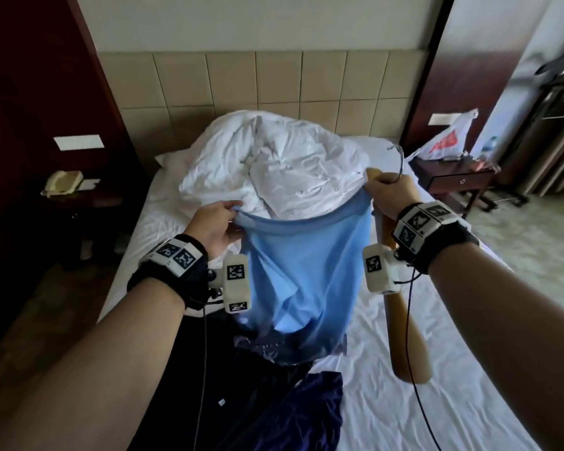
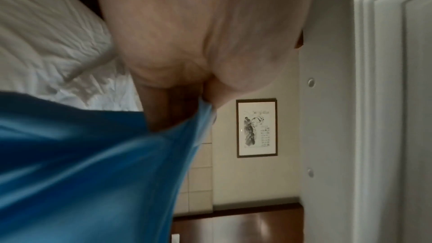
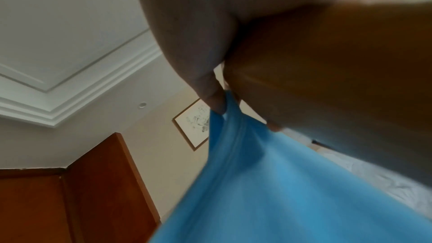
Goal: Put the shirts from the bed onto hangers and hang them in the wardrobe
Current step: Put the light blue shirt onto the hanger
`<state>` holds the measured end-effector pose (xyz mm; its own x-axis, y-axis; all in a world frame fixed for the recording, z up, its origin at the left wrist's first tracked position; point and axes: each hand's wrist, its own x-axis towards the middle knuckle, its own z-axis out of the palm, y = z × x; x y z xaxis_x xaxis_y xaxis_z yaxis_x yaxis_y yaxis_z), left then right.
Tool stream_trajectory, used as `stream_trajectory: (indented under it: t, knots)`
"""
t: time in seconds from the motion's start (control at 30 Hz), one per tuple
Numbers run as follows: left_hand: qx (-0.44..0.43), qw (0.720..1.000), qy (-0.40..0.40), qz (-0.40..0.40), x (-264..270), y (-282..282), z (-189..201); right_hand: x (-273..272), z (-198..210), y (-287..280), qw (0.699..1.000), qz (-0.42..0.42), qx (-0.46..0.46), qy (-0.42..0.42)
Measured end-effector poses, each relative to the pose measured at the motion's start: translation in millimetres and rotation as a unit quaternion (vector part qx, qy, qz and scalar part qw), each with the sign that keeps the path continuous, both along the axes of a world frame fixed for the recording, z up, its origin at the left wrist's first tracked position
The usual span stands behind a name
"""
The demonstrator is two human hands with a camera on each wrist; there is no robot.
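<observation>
Beyond left hand, framed picture; head view lacks it.

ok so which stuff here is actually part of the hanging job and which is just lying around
Part of the job:
- light blue shirt, gripped at its edge by the left hand and right hand
- wooden hanger, also in the right hand
- dark shirts on the bed

Just lying about:
- white duvet
- telephone
- plastic bag on the nightstand

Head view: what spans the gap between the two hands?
The hem of the light blue shirt stretches between the left hand and the right hand, each pinching a corner. Behind it lies the crumpled white duvet.
</observation>
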<state>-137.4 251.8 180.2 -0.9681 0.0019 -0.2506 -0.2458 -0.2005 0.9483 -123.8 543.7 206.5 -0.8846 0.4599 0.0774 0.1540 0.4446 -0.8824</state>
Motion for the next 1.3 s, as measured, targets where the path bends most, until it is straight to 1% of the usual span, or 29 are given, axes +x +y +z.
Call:
stream_trajectory:
  t: [0.07,0.1,0.17,0.23,0.33,0.4,0.47,0.53,0.6,0.67,0.77,0.87,1.03,1.13,1.3]
  knots:
    - [0.002,1.0,0.0,-0.02,-0.7,5.1,8.7,11.1,-8.5,5.6,1.0,0.002,0.0,-0.012]
    - [-0.017,0.999,0.009,-0.033,-1.4,8.0,11.7,15.0,-15.1,8.8,1.0,0.0,-0.004,-0.02]
    - [-0.102,0.991,0.056,-0.061,-3.0,16.0,15.6,24.2,-26.5,13.2,0.999,-0.001,-0.016,-0.037]
    - [-0.192,0.971,0.114,-0.087,0.9,27.1,21.3,33.6,-34.1,13.3,0.999,0.009,-0.028,-0.043]
    - [-0.261,0.94,0.168,-0.144,8.1,45.7,29.7,43.3,-39.7,0.4,0.997,0.033,-0.064,-0.017]
    - [-0.303,0.915,0.195,-0.182,12.4,55.5,34.4,46.1,-40.8,-14.9,0.996,0.052,-0.068,0.01]
    - [-0.322,0.899,0.214,-0.203,14.9,64.3,39.2,48.6,-40.8,-29.5,0.994,0.084,-0.059,0.03]
    - [-0.324,0.892,0.23,-0.215,16.8,69.9,44.6,53.2,-39.6,-42.9,0.99,0.124,-0.053,0.043]
    - [-0.315,0.891,0.245,-0.217,15.5,72.3,49.0,57.1,-41.9,-54.6,0.986,0.15,-0.051,0.05]
    - [-0.306,0.892,0.254,-0.213,13.2,71.2,52.8,59.3,-47.6,-65.4,0.986,0.159,-0.029,0.049]
    - [-0.284,0.905,0.258,-0.183,9.1,66.4,54.7,59.5,-61.0,-77.6,0.986,0.161,-0.011,0.03]
    - [-0.264,0.915,0.253,-0.17,7.2,61.1,54.7,56.2,-74.2,-86.9,0.988,0.152,-0.002,0.014]
    - [-0.223,0.929,0.254,-0.149,8.4,57.1,56.3,58.2,-83.9,-86.4,0.987,0.144,0.046,-0.055]
    - [-0.194,0.941,0.236,-0.143,8.1,56.5,56.8,59.6,-95.2,-82.6,0.98,0.15,0.09,-0.093]
    - [-0.175,0.953,0.209,-0.132,2.9,53.0,53.0,56.7,-113.0,-71.9,0.979,0.123,0.08,-0.138]
